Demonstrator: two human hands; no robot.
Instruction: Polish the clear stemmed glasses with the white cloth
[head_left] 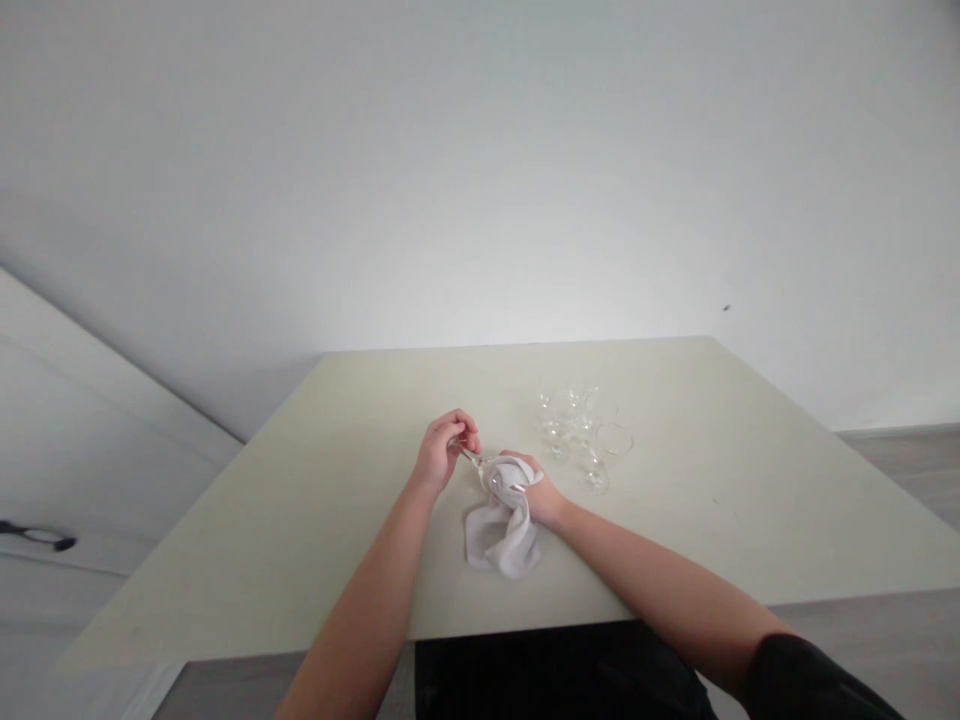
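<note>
Tilted on its side above the table is a clear stemmed glass (486,470), its bowl pointing right. My left hand (446,447) is closed around the foot and stem end of it. A white cloth (504,540) wraps part of the bowl and hangs down toward the tabletop in loose folds. My right hand (541,492) grips the cloth against the bowl; the fingers are partly hidden under the fabric.
Several clear stemmed glasses (592,465) stand close together to the right of my hands on the pale table (360,400). A white wall (480,200) rises behind the table's far edge. At the left is a white door with a dark handle (37,536).
</note>
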